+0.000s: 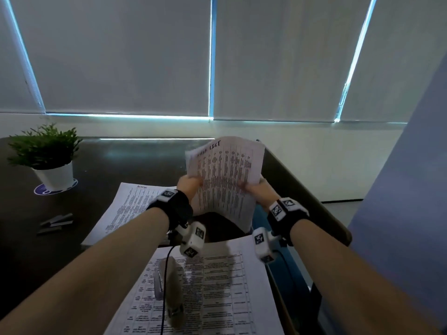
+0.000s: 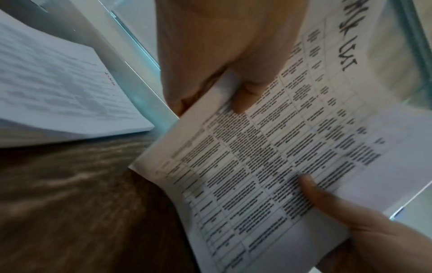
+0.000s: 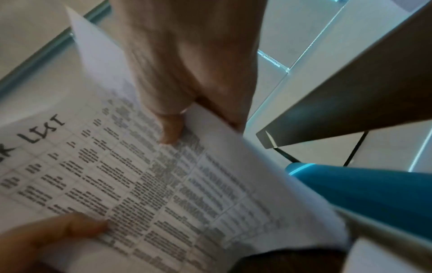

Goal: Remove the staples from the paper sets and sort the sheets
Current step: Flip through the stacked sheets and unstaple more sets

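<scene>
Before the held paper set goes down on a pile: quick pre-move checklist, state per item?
1. Left hand grips the paper set: ok.
2. Right hand grips its opposite edge: ok.
3. Set lifted off the table: ok.
4. Staple out of this set: cannot tell, no staple visible, corners blurred.
5. Piles to sort onto, far pile and near pile, in view: ok.
6. Near pile free: not ok, the tool lies on it.
</scene>
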`<state>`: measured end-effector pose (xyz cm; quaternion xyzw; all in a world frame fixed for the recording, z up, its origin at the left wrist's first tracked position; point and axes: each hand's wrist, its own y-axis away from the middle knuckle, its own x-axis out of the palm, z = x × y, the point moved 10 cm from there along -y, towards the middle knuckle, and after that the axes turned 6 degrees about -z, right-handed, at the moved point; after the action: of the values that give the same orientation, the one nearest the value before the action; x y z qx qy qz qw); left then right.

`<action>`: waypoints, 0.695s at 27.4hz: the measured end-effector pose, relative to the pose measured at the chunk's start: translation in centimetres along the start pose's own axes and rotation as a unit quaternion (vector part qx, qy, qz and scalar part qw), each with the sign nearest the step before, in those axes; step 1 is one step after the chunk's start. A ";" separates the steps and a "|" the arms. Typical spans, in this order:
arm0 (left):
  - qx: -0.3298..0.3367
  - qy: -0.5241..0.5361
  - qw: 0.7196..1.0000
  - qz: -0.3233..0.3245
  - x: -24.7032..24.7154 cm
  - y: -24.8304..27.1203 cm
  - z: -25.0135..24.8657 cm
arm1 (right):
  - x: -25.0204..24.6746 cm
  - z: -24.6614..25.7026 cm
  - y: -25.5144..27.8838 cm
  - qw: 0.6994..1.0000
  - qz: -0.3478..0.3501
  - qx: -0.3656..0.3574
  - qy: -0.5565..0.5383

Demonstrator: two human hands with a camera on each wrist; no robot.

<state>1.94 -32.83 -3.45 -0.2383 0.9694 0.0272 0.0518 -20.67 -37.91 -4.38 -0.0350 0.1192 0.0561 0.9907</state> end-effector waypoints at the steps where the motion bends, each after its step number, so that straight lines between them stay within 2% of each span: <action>1: -0.004 -0.027 1.000 0.006 0.4 -0.2 0.5 | -0.9 0.1 0.0 0.998 -0.058 -0.010 0.006; 3: 0.021 -0.108 0.994 0.014 0.6 0.0 -0.7 | -3.4 2.0 0.5 0.985 -0.168 -0.042 0.002; 4: 0.025 -0.195 0.980 0.025 0.4 0.8 -1.3 | -4.6 2.8 0.8 0.977 -0.206 -0.051 -0.016; 5: 0.041 -0.305 0.950 0.044 0.3 1.7 -1.9 | -5.6 4.0 1.4 0.969 -0.233 -0.061 -0.046; 7: 0.059 -0.499 0.856 0.120 -0.1 5.1 -1.9 | -6.9 5.7 2.8 0.952 -0.275 -0.077 -0.113; 9: 0.072 -0.633 0.757 0.145 -1.5 8.7 -1.4 | -7.7 6.4 4.1 0.939 -0.309 -0.063 -0.139; 10: 0.062 -0.679 0.718 0.142 -2.6 10.5 -0.6 | -7.8 6.3 4.9 0.934 -0.319 -0.051 -0.149; 11: 0.050 -0.699 0.701 0.132 -3.6 12.2 -0.3 | -7.7 6.5 6.1 0.933 -0.320 -0.037 -0.160; 13: 0.022 -0.706 0.694 0.142 -4.9 14.4 2.6 | -7.3 6.5 8.2 0.934 -0.307 -0.026 -0.181; 15: 0.003 -0.697 0.700 0.158 -5.0 15.1 6.0 | -6.5 6.0 10.9 0.939 -0.292 -0.015 -0.180; 19: 0.028 -0.654 0.744 0.132 -5.4 16.4 7.2 | -4.6 6.1 15.7 0.948 -0.268 -0.009 -0.168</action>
<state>-0.25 -15.30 -9.55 -0.0301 0.7197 0.1563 0.6757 -25.61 -22.32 1.78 -0.0644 -0.0638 -0.2058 0.9744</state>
